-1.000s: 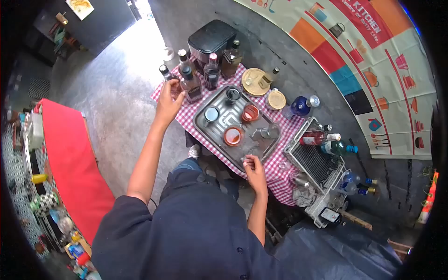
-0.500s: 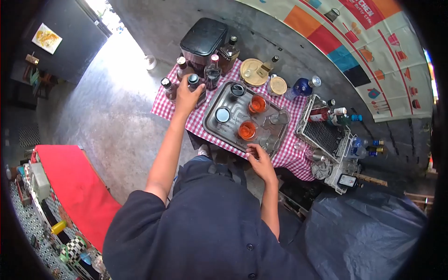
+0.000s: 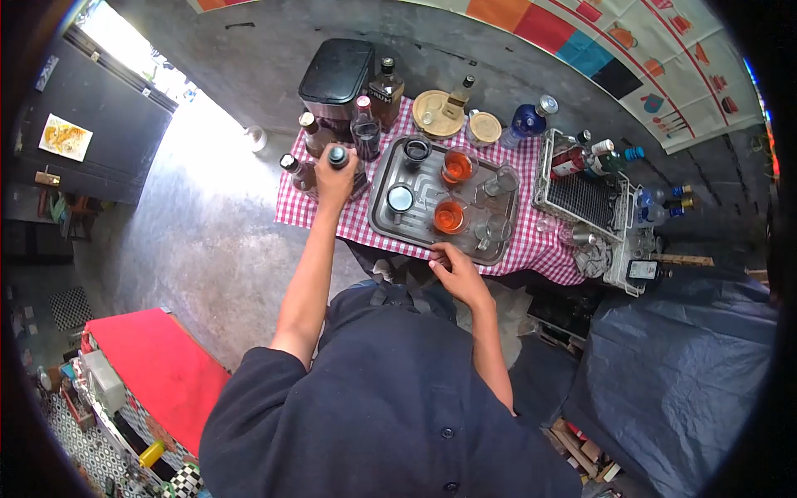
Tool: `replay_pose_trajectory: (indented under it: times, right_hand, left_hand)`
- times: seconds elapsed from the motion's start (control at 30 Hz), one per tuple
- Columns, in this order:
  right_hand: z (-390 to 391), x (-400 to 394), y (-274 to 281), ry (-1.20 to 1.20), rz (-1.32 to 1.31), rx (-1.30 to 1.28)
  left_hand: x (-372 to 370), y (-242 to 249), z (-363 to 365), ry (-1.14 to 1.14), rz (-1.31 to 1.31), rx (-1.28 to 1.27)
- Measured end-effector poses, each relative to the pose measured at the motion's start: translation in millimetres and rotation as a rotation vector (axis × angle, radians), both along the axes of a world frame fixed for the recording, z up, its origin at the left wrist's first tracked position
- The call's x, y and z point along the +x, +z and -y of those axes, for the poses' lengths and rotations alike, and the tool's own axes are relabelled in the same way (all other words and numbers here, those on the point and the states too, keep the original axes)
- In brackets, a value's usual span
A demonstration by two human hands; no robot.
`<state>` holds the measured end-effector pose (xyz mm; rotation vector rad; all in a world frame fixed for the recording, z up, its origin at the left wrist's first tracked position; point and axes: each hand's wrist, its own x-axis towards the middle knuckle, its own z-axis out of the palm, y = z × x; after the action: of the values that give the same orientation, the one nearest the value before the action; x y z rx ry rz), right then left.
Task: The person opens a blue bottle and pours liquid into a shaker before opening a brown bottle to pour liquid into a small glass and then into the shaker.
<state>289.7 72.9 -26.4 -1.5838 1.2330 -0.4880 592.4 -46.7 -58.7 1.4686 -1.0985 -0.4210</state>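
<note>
My left hand (image 3: 336,184) is wrapped around the upper part of a dark bottle (image 3: 337,156), which stands among other bottles left of the tray. The metal serving tray (image 3: 383,224) carries two glasses with dark contents, a dark glass (image 3: 418,150) and a mug-like glass (image 3: 400,199). Two orange-red drinks, one glass (image 3: 457,168) behind the other glass (image 3: 449,217), stand mid-tray. At its right side are two clear glasses, a far glass (image 3: 501,181) and a near glass (image 3: 493,229). My right hand (image 3: 458,274) is at the tray's near rim, fingers loosely bent and apart, holding nothing.
Around my left hand stand a red-capped bottle (image 3: 365,129), a rum bottle (image 3: 386,93) and a black-lidded bin (image 3: 336,73). Behind the tray are a round wooden board (image 3: 430,106) and a blue bottle (image 3: 525,124). A white wire rack (image 3: 581,217) with bottles sits right.
The view has shifted and turned slightly. My left hand stays on the dark bottle, and my right hand remains by the tray's near rim, slightly further left along it.
</note>
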Motion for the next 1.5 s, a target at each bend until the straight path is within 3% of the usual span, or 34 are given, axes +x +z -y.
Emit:
replay_pose_trajectory:
  times: [0.27,0.5,0.73,0.9,1.03,1.2,1.3,1.43,1.5]
  right_hand:
    - [1.7,8.4,4.4,0.030,0.040,0.031]
    - [24.1,17.9,14.3,0.040,0.189,-0.012]
    - [59.1,17.5,63.7,0.093,0.336,-0.072]
    - [75.1,9.4,94.3,0.290,0.476,0.155]
    - [78.0,-2.4,87.3,0.327,0.531,0.123]
    - [73.3,-19.3,72.5,0.309,0.914,0.339]
    - [74.2,-38.8,72.2,0.319,0.723,0.271]
    - [68.8,-57.0,63.1,0.247,0.824,0.292]
    - [68.9,-67.2,59.5,0.234,0.887,0.365]
  left_hand:
    - [29.1,47.0,13.7,-0.113,0.014,0.106]
    - [38.7,151.5,5.3,-0.345,-0.378,0.076]
    - [30.2,205.9,5.0,-0.649,-0.640,0.105]
    - [-13.4,216.5,8.5,-0.849,-0.797,0.127]
    - [-50.3,217.3,14.8,-1.018,-0.948,0.111]
    - [-95.2,224.8,23.0,-1.172,-0.899,0.118]
    - [-117.8,228.5,22.3,-1.242,-0.765,0.144]
    - [-141.1,226.7,29.8,-1.304,-0.726,0.094]
    - [-153.1,220.4,42.4,-1.277,-0.913,0.016]
